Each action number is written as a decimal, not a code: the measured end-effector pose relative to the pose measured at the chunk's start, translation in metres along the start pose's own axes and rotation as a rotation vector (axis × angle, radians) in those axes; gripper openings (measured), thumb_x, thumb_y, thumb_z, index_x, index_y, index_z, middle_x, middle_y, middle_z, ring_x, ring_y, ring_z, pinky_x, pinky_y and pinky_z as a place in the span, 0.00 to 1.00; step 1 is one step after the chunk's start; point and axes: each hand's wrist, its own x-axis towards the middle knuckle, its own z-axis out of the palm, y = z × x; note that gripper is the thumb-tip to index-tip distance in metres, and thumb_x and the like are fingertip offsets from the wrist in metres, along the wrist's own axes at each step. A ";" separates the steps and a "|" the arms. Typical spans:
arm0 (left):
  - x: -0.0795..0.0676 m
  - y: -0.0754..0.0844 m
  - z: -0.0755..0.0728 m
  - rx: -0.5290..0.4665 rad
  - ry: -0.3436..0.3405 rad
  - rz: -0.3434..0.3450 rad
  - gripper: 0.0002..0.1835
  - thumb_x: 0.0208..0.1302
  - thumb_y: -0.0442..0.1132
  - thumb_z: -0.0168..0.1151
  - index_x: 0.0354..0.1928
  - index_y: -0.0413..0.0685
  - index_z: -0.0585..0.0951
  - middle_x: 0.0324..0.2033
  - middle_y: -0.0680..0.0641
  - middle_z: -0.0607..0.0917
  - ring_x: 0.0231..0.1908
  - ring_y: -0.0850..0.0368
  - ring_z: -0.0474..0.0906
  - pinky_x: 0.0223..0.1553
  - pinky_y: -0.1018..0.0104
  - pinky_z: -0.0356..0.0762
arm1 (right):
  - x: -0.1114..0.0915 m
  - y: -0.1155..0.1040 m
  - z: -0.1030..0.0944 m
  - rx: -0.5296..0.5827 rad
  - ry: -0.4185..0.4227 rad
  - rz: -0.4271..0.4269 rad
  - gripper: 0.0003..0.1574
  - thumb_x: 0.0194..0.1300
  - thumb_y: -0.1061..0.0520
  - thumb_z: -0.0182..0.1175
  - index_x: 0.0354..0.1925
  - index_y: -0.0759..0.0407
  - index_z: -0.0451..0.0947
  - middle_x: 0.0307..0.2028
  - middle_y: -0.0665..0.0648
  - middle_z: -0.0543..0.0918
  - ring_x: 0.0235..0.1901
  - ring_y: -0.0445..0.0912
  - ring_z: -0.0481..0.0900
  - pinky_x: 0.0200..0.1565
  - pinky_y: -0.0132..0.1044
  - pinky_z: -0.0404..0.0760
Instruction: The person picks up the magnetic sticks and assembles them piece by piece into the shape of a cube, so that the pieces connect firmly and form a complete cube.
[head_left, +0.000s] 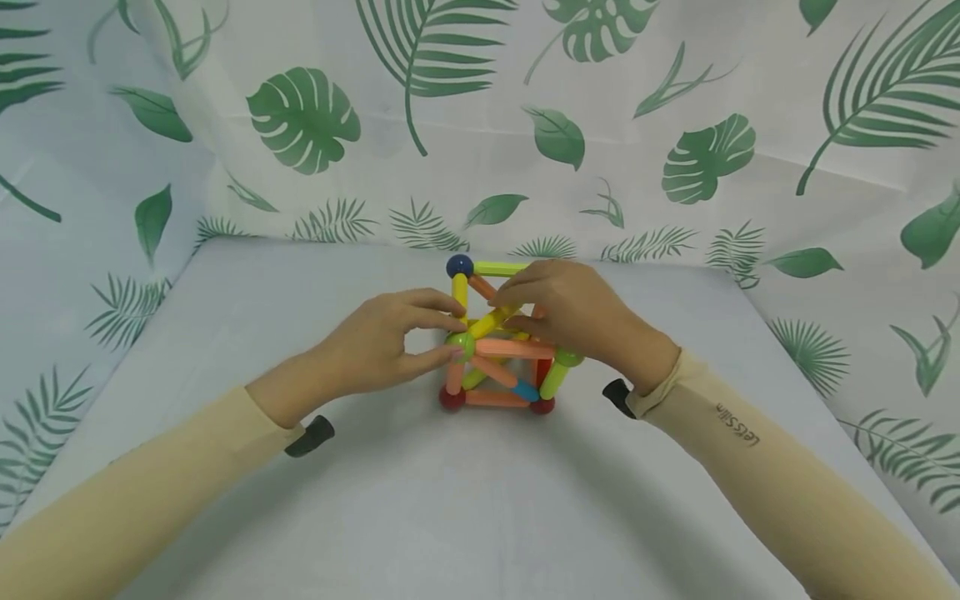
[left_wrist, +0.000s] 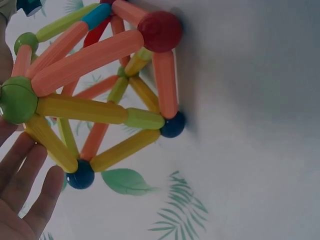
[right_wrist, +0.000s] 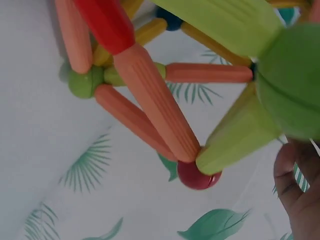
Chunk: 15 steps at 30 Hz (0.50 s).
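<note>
A cube-like frame of coloured rods and balls stands between my hands in the head view. My left hand [head_left: 382, 342] pinches a light-green ball [head_left: 461, 343] at its near upper left corner, thumb at the front and fingers behind. From that ball a yellow rod [head_left: 491, 321] slants up to the right, and my right hand [head_left: 573, 304] grips it between thumb and fingers. Another green ball [head_left: 568, 357] sits below the right palm. A dark blue ball [head_left: 459, 267] tops the far left corner. Red balls [head_left: 453, 397] mark the near bottom corners. My right hand hides the far right corner.
The frame rests on a white-covered table [head_left: 450, 500]. A leaf-patterned cloth [head_left: 480, 175] hangs behind and at both sides. A black strap end [head_left: 309, 436] juts from the left sleeve, another [head_left: 619, 398] from the right.
</note>
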 end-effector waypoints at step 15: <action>0.001 -0.003 0.006 -0.236 -0.029 -0.337 0.31 0.61 0.51 0.74 0.65 0.53 0.80 0.70 0.54 0.72 0.68 0.55 0.67 0.58 0.56 0.75 | -0.037 0.047 0.008 0.424 0.178 0.553 0.23 0.78 0.57 0.54 0.67 0.56 0.77 0.61 0.56 0.80 0.62 0.50 0.74 0.59 0.52 0.75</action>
